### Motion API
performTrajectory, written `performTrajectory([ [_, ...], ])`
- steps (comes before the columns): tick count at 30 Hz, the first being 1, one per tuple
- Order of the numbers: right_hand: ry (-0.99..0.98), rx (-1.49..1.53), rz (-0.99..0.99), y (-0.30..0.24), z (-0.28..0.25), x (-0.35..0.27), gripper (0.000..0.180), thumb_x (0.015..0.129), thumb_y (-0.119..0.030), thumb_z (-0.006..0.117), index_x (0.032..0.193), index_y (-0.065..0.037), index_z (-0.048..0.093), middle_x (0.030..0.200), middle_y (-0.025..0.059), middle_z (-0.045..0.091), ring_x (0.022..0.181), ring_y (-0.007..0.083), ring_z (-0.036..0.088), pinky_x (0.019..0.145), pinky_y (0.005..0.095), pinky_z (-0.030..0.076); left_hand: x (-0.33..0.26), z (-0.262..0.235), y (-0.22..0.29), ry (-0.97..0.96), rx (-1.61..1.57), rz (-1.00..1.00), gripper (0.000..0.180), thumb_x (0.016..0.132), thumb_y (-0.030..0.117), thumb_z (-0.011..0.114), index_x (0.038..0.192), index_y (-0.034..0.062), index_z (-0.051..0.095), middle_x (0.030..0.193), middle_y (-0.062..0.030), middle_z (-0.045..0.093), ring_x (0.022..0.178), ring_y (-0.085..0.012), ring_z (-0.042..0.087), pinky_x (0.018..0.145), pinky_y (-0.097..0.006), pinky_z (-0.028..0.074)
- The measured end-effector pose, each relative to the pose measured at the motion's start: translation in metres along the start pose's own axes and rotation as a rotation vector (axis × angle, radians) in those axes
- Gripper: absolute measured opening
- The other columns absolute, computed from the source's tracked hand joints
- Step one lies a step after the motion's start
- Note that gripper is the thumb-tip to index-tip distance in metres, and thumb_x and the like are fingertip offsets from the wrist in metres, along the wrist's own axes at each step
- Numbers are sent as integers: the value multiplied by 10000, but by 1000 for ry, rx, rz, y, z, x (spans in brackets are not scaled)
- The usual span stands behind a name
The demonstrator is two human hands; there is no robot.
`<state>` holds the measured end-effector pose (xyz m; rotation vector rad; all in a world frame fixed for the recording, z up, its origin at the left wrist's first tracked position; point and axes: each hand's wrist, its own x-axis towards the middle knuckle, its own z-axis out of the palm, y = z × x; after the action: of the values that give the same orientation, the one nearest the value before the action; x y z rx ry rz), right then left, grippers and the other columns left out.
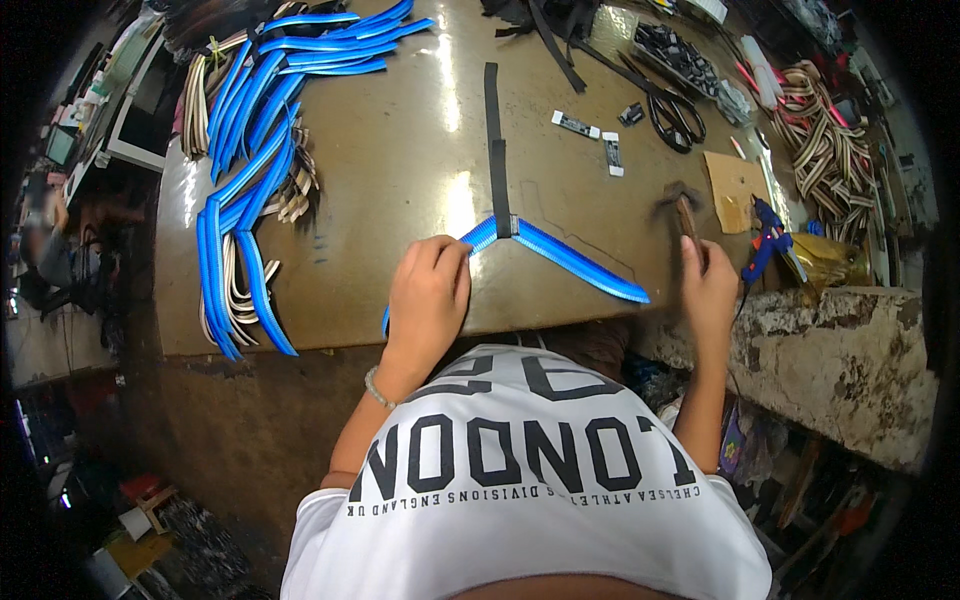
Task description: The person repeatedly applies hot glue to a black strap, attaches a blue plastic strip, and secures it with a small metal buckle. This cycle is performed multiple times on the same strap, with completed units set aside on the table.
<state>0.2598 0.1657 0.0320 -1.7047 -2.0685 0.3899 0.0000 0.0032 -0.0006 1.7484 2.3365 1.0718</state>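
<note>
A blue webbing strap [585, 270] lies bent in a wide V near the table's front edge. At its peak a black strap [499, 170] crosses it and runs straight away from me, with a small dark fold or clip at the joint. My left hand [430, 285] is closed on the strap's left arm, fingertips close to the joint; part of the strap is hidden under the hand. To the right, my right hand [708, 285] grips the wooden handle of a hammer [685, 212], whose dark, slightly blurred head rests at or just over the table.
Bundles of blue straps [260, 150] cover the table's left side. Scissors [672, 115], small packets [575, 124] and a tray of black pieces [675, 55] lie at the far right. Beside my right hand are cardboard [735, 190], a blue glue gun [768, 240] and striped straps [825, 150].
</note>
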Motion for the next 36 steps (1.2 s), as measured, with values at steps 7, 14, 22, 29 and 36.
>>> performTrajectory([
  [7,-429,276,-458,-83,60,-48,321,981,-295,563,1008,21,517,746,296,605,697,501,600,556,528,450,-12,13,-8,73,-37,-13,186,822,13,681,1006,3,652,1020,-133,641,949,-331,610,818,-397,494],
  [14,-467,209,-363,-79,57,-49,361,993,-331,536,938,25,524,737,309,611,735,521,597,622,550,471,-3,11,-1,22,67,14,202,862,134,677,1027,21,640,940,-134,611,871,-332,585,775,-412,481],
  [22,144,46,-118,37,29,9,464,972,-403,551,1101,31,650,1011,270,665,959,445,630,826,472,489,24,19,-12,-145,134,191,170,875,166,669,974,31,638,827,-96,580,745,-297,590,632,-377,493],
  [29,39,140,-353,-5,35,11,392,1005,-347,527,1183,-17,640,1101,141,656,996,305,596,880,392,460,26,14,-6,-178,-1264,-546,204,971,174,618,1061,-8,597,823,-19,631,640,-64,546,546,-224,455],
  [36,-897,916,-73,-109,114,14,323,953,-330,646,866,-19,644,733,-42,571,680,40,512,633,228,430,19,35,11,-248,-1448,-781,193,997,186,582,1024,1,631,901,-74,669,798,-104,659,670,-220,523],
])
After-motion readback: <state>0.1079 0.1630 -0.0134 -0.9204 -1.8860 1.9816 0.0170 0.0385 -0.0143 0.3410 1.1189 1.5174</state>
